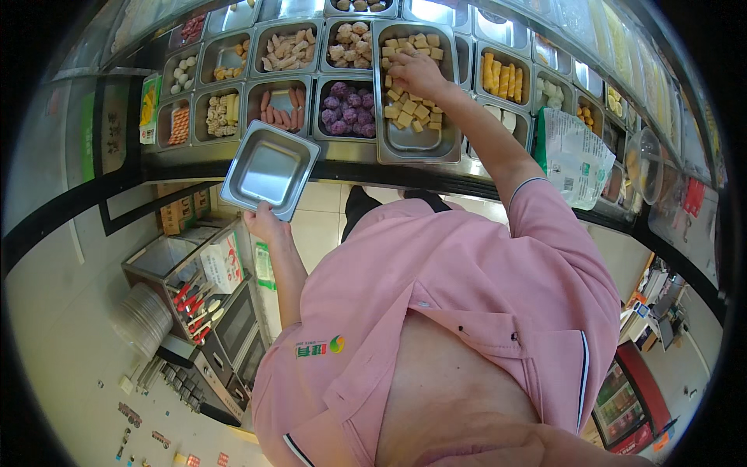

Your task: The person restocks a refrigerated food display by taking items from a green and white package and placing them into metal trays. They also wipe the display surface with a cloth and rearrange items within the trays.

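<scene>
My left hand [268,223] grips the near rim of an empty square stainless-steel pan [271,169], held tilted in front of the counter's edge. My right hand [415,71] reaches into a long steel pan [420,153] and touches the pale yellow food cubes [411,110] in it; its fingertips are partly hidden among them. The long pan lies over the counter's row of pans. To its left are a pan of purple balls [348,110] and one of small sausages [282,110]. Right of it sit yellow twisted sticks [502,79].
More steel pans of food, such as white balls [184,75] and pale strips [289,49], fill the counter. A plastic bag [575,157] lies at the right over its front edge [350,172]. A rack with red-handled utensils [192,303] stands at the lower left.
</scene>
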The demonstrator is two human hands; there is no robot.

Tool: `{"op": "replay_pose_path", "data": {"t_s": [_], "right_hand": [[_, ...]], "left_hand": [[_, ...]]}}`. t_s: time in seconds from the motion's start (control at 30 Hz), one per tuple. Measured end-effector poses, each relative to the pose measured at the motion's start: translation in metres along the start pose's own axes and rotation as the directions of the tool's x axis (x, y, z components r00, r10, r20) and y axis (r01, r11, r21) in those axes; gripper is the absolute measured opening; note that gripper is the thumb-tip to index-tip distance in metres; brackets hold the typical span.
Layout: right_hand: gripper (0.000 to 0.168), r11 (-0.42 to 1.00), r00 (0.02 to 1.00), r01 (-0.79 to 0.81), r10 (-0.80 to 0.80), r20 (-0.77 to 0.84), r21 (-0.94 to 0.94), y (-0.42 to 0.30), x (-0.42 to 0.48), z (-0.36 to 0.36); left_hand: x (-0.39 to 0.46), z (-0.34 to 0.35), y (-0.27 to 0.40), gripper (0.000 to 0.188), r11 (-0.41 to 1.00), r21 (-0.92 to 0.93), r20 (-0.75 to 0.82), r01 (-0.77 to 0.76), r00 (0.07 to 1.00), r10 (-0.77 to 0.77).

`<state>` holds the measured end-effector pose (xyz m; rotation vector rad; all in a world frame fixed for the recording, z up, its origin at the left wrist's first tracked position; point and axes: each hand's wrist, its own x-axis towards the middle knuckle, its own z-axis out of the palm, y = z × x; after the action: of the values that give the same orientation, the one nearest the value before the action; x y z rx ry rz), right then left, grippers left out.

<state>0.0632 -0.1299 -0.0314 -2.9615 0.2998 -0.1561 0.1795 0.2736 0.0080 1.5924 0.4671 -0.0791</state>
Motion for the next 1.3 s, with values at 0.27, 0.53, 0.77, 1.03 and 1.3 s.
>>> {"op": "replay_pose_path", "data": {"t_s": [0.27,0.53,0.77,1.03,1.3], "right_hand": [[0.014,0.984,0.996,0.023,-0.008,-0.088,0.174,-0.034,-0.046,-0.004],[0.011,0.981,0.982,0.087,-0.054,-0.184,0.174,-0.036,-0.065,0.010],[0.024,0.724,0.752,-0.499,0.635,-0.177,0.477,-0.020,-0.121,-0.023],[0.027,0.298,0.618,-0.592,0.764,0.185,0.749,-0.035,-0.170,0.013],[0.011,0.070,0.579,-0.390,0.794,0.186,0.918,-0.031,-0.160,0.010]], "left_hand": [[-0.002,-0.011,-0.002,0.020,1.000,-0.021,-0.014,0.002,1.000,-0.003],[-0.012,-0.010,0.003,0.018,0.999,-0.043,-0.032,-0.002,0.999,0.000],[-0.015,-0.016,0.013,0.017,0.997,-0.065,-0.075,-0.044,0.996,0.039],[-0.029,-0.029,0.024,0.025,0.980,-0.196,-0.127,-0.044,0.992,0.019],[-0.032,-0.060,0.027,0.036,0.979,-0.179,-0.155,-0.100,0.985,0.073]]}}
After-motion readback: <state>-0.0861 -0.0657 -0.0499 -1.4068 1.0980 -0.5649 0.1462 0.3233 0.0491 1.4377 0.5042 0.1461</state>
